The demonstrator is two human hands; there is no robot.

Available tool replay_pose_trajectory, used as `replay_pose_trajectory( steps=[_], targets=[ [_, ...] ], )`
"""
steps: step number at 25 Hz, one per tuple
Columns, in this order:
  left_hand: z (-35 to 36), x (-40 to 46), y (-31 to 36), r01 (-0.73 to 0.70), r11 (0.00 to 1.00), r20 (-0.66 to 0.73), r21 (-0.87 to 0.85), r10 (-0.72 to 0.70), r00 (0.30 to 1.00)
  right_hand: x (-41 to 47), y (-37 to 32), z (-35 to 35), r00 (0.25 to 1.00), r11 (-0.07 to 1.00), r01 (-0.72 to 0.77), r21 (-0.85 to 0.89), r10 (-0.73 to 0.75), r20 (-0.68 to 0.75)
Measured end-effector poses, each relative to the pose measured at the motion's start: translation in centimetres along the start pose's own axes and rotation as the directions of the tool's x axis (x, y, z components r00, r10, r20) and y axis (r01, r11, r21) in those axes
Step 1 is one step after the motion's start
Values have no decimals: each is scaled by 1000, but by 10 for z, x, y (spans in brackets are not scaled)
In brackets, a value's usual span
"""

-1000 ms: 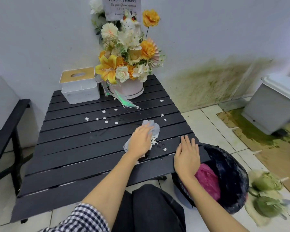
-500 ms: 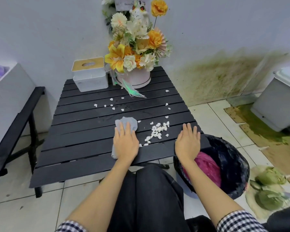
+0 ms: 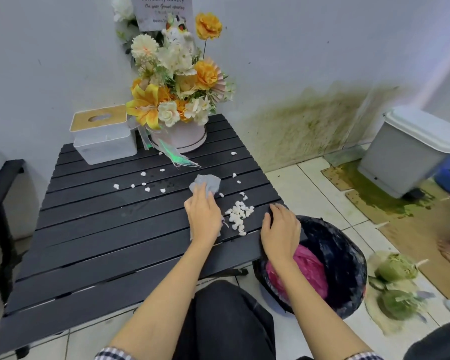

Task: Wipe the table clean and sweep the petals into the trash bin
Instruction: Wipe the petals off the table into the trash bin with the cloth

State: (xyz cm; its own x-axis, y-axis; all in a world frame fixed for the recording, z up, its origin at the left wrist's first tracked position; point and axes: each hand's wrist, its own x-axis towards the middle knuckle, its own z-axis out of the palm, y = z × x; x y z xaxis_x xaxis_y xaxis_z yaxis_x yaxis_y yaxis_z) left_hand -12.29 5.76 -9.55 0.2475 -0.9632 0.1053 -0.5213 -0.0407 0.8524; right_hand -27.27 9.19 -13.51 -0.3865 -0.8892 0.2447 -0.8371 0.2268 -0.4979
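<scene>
Head view. The left hand [image 3: 203, 216] lies flat on a grey cloth [image 3: 207, 183], palm pressing it to the table [image 3: 102, 229] near the right edge, fingers spread rather than clenched; the cloth shows beyond the fingertips and under the wrist. Judged purpose: a broad pad for pushing debris.

A heap of white petals [image 3: 239, 215] sits between the two hands, just short of the right edge. Loose petals [image 3: 143, 187] remain mid-surface, with a few more toward the far right corner.

The right hand [image 3: 279, 231] rests open on the right edge, grasping nothing, fingers curled over the rim. It appears set as a stop and guide above the bin [image 3: 343, 255], which stands on the floor directly below that edge, dark liner open, pink waste inside.

A tissue box [image 3: 103, 135] and a bouquet [image 3: 177, 97] occupy the far edge, apart from the work.

Assessment: sweeping is partly done; the heap is not yet tipped.
</scene>
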Motion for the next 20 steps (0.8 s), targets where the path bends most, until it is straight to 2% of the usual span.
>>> replay_pose_trajectory(
  steps=[3, 5, 8, 11, 13, 15, 18, 19, 20],
  targets=[
    [4, 14, -23, -7, 979, 11, 206, 5, 1000, -1, -2, 7, 997, 998, -43, -56, 38, -73],
    [21, 33, -21, -24, 948, 9, 318, 22, 1000, 0, -3, 13, 995, 996, -81, -45, 78, -68],
    [47, 75, -4, -84, 938, 33, 337, 77, 996, 1, -1, 18, 988, 993, -112, -40, 107, -107],
    [66, 108, 2, -240, 888, 154, 391, 194, 969, -1, -2, 22, 984, 993, -109, -49, 100, -149],
    [71, 113, 3, -370, 858, 262, 355, 289, 921, 1, -1, 22, 979, 993, -111, -31, 104, -173],
    [67, 103, 6, -457, 854, 382, 250, 347, 857, 2, -1, 21, 980, 993, -118, -16, 114, -163],
    [52, 68, 19, -438, 894, 582, 98, 305, 754, 0, -2, 12, 996, 997, -80, -9, 79, -46],
    [44, 58, 27, -397, 916, 601, 55, 287, 746, 1, -1, 7, 998, 998, -56, 13, 56, 8],
    [32, 49, 35, -345, 938, 574, 28, 267, 774, 2, 3, 0, 997, 998, -39, 43, 37, 61]
  ],
)
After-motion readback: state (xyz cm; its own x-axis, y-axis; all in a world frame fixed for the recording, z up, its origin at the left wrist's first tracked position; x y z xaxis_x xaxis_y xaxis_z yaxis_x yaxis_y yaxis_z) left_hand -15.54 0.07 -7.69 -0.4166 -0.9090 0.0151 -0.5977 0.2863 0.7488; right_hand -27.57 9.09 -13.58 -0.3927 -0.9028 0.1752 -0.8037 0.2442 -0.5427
